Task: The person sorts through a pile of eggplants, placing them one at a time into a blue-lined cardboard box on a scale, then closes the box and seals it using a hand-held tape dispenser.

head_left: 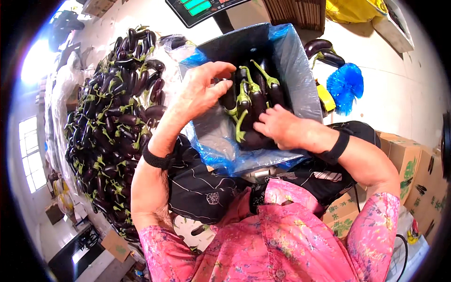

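Note:
Purple eggplants with green stems (254,96) lie side by side in a box (302,77) lined with blue translucent plastic, standing in front of me. My left hand (199,91) is at the box's upper left, thumb and bent fingers apart beside an eggplant's top end; whether it touches is unclear. My right hand (282,127) rests inside the box with its fingers curled over the lower right eggplants, partly hiding them.
A large eggplant heap (112,141) is at left. A scale (199,9) and flattened cardboard (293,11) are beyond the box; two loose eggplants (319,49), a blue bristly object (345,89) and a yellow object (324,96) lie right. Cardboard boxes (404,164) stand lower right.

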Motion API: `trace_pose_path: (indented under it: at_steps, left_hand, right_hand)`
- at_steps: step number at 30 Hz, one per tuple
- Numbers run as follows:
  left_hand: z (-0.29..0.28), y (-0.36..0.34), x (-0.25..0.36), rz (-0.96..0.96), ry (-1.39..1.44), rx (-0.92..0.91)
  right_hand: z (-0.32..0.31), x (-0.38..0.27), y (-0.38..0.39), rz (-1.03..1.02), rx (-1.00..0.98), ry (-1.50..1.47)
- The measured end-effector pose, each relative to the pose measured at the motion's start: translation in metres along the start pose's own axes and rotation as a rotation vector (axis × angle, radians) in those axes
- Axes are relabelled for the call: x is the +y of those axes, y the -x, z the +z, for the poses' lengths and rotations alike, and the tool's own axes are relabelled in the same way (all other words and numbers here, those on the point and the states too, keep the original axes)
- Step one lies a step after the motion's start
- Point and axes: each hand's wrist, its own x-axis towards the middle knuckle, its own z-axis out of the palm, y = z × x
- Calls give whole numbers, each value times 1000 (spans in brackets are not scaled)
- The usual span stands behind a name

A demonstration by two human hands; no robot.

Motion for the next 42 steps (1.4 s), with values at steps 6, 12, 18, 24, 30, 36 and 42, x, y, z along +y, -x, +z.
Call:
trace_pose_path:
  at_steps: [6,12,18,24,30,36,42]
  left_hand:
    - [-1,0,-22,120,-363,253]
    - [-10,2,-25,107,-213,403]
    - [-12,4,-18,145,-223,470]
    - [-8,0,-14,208,-268,509]
    - [-22,-4,-31,132,-346,623]
    - [-33,-11,-81,-11,-226,474]
    - [-23,-33,-83,-119,-60,422]
  right_hand:
    - [23,-9,1,-4,78,204]
    - [-2,-3,2,55,129,106]
    - [-64,3,11,133,469,-321]
    - [-80,10,24,189,449,-318]
    - [-95,37,42,296,758,-277]
    - [-94,70,41,702,894,-737]
    - [-59,112,31,737,836,-950]
